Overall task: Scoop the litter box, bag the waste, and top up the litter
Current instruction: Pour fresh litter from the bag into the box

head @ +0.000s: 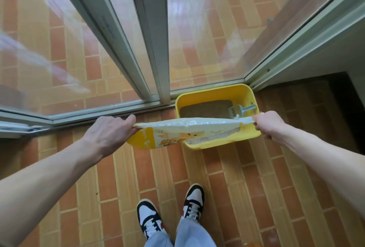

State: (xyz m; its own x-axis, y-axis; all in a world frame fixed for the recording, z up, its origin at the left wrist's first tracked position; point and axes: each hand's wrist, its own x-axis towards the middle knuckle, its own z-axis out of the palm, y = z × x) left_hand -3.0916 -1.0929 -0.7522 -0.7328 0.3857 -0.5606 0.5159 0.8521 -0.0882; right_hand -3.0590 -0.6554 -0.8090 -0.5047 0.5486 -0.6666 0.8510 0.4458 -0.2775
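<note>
- Floor (122,177): tiled; yellow litter box (221,144) sits on it in the glass door (98,49) corner, ahead and right of your feet.
- Litter bag (187,128): stretched sideways between your hands, long axis left-right, its right end over the box's near edge.
- Left hand (108,134) grips the bag's left end; right hand (270,124) pinches the right end.
- Scoop (241,109): in the box's far right, close under your right hand; judged in the pour path.

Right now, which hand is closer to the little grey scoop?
Right. The right hand grips the litter bag beside the scoop; the left hand holds its far end.
</note>
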